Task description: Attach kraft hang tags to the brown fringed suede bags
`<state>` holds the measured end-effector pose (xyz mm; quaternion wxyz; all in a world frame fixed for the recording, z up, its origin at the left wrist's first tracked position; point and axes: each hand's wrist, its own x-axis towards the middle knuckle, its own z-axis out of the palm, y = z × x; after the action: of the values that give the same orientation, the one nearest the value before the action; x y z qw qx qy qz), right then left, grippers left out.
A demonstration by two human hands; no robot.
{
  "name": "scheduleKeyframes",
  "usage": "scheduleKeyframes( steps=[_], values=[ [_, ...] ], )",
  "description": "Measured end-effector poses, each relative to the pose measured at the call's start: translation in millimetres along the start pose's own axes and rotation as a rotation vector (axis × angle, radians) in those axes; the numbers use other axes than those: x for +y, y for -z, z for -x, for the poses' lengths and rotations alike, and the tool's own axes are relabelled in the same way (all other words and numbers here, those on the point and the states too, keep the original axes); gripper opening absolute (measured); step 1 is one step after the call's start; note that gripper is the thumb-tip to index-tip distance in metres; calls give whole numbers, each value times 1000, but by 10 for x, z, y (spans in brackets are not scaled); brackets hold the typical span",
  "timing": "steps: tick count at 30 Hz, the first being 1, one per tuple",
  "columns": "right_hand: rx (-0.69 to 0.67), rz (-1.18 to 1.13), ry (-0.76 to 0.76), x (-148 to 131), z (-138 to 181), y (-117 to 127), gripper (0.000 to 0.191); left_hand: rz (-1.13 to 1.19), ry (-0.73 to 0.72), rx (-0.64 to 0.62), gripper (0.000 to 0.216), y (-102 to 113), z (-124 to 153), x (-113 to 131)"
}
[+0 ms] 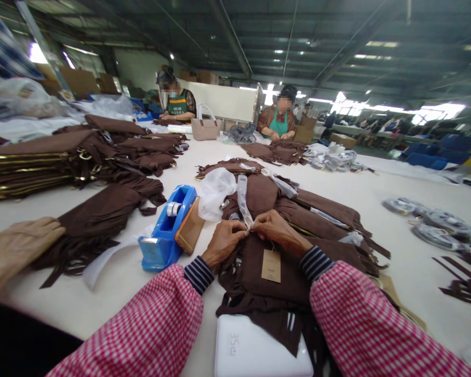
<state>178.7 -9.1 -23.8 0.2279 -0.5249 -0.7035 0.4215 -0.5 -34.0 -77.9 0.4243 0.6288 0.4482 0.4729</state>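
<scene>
My left hand point(225, 242) and my right hand point(280, 233) meet over a dark brown fringed bag point(255, 272), fingertips pinched together. Between them is the lower end of a strip of translucent plastic wrap point(242, 196), which rises away from me. A tan paper hang tag point(271, 266) lies on the bag just below my right hand, with a thin string leading up toward my fingers. Exactly what sits inside the wrap at my fingertips is too small to make out. More brown bags point(317, 214) lie overlapped beyond and to the right.
A blue tape dispenser point(163, 230) and a brown block point(188, 226) stand left of my hands. A white device point(255, 351) lies in front. Another person's hand point(27, 243) rests by a bag at left. Stacked bags point(35, 157), wrapped straps point(443, 222) and two co-workers surround the table.
</scene>
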Motion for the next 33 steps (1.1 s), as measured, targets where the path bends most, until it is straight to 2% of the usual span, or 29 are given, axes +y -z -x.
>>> scheduleKeyframes(
  steps=[7, 12, 15, 19, 22, 25, 29, 31, 33],
  values=[
    [1, 35, 25, 94, -64, -7, 22, -148, -67, -9, 17, 45, 11, 20],
    [-16, 107, 48, 96, -42, -34, 24, -264, -107, -29, 16, 91, 31, 171],
    [24, 139, 95, 7, 48, 5, 20, -127, -78, -2, 12, 135, 49, 288],
    [165, 229, 344, -100, 157, 77, 21, 203, -13, 47, 13, 244, 39, 366],
    [95, 167, 443, -96, 153, 30, 26, 396, 17, 48, 19, 294, 23, 364],
    [52, -41, 443, -60, 101, -98, 15, 524, 55, 22, 21, 301, 19, 355],
    [81, -298, 328, -61, 68, -186, 20, 637, 97, 29, 25, 301, 17, 324],
    [113, -321, 311, -85, 80, -164, 23, 595, 124, 8, 29, 288, 12, 297],
    [126, -311, 331, -109, 96, -131, 25, 458, 122, -47, 34, 255, 13, 272]
  ],
)
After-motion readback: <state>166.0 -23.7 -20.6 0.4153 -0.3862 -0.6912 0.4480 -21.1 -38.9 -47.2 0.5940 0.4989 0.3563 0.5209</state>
